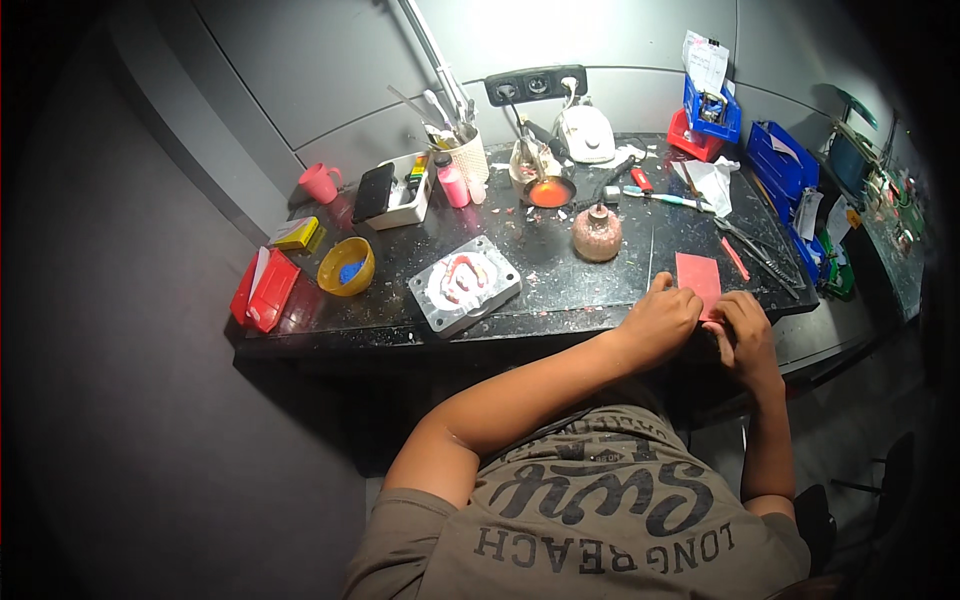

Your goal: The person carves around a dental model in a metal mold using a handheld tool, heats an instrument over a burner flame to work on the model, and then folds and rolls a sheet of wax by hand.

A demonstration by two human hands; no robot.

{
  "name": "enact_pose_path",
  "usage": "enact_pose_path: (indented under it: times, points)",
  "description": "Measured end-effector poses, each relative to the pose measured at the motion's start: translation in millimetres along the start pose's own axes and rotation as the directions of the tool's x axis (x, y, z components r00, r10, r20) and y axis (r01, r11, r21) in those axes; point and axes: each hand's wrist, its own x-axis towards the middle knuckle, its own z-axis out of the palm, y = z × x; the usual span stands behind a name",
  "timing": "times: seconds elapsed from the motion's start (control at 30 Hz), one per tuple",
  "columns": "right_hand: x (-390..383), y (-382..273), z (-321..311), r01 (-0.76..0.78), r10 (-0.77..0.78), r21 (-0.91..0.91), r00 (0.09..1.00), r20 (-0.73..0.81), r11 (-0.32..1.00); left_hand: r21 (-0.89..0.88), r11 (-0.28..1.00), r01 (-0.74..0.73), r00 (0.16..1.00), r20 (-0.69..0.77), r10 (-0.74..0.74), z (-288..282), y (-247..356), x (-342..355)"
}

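Observation:
A flat pink wax sheet (699, 277) stands up from between my two hands at the front right of the black bench. My left hand (668, 318) is closed on its lower left edge, fingers curled. My right hand (745, 330) pinches the lower right corner, with the thumb underneath. The fingers hide the sheet's bottom edge. A narrow pink wax strip (735, 258) lies just to the right. Left of my hands sits a grey metal flask half (440, 308) with a reddish, horseshoe-shaped dental arch (463, 277) set in pale plaster.
A round spirit lamp (597, 238) stands beyond my hands, near a small pan glowing orange (550, 192). Metal pliers (755, 250) lie at the right. Leftward are a yellow bowl (350, 258) with blue material, a red box (268, 292) and a pink mug (320, 183). Blue bins (780, 165) line the right side.

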Motion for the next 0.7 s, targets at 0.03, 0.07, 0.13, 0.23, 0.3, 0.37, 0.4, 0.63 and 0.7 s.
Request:
enact_pose_path:
  times: [0.03, 0.07, 0.13, 0.23, 0.3, 0.37, 0.4, 0.63, 0.7]
  points:
    - [1, -4, 3, 0.026, -0.026, -0.011, 1.000, -0.006, 1.000, -0.002, 1.000, 0.001, 1.000, 0.002, -0.001, -1, 2, -1]
    - [2, -6, 4, 0.054, -0.054, -0.025, 0.998, -0.014, 0.998, 0.004, 1.000, -0.002, 1.000, -0.009, 0.002, -2, 3, -1]
    - [-1, 0, 11, 0.036, -0.036, -0.018, 0.999, -0.017, 0.999, 0.010, 1.000, -0.006, 1.000, -0.021, 0.006, -3, 3, 0]
    - [-1, 1, 13, 0.032, -0.033, -0.031, 0.999, -0.026, 0.999, -0.027, 1.000, 0.008, 1.000, -0.023, -0.009, -3, 1, -1]
    - [-2, 3, 13, 0.041, -0.043, -0.054, 0.999, -0.032, 0.998, -0.072, 0.997, 0.011, 1.000, -0.005, -0.011, -4, 0, 0]
    - [-2, 8, 16, 0.053, -0.056, -0.070, 0.998, -0.043, 0.996, -0.088, 0.996, 0.008, 1.000, 0.019, -0.006, -4, -4, -1]
    - [-2, 8, 16, 0.055, -0.058, -0.069, 0.997, -0.041, 0.996, -0.102, 0.995, 0.004, 0.999, 0.043, 0.000, -3, -6, -2]
    - [3, 6, 17, 0.076, -0.075, 0.014, 0.996, -0.048, 0.997, -0.195, 0.981, 0.012, 1.000, 0.011, -0.010, 2, -10, -4]
    - [3, 7, 18, 0.083, -0.082, 0.010, 0.995, -0.056, 0.996, -0.216, 0.975, 0.059, 0.998, 0.046, -0.051, 1, -10, -4]
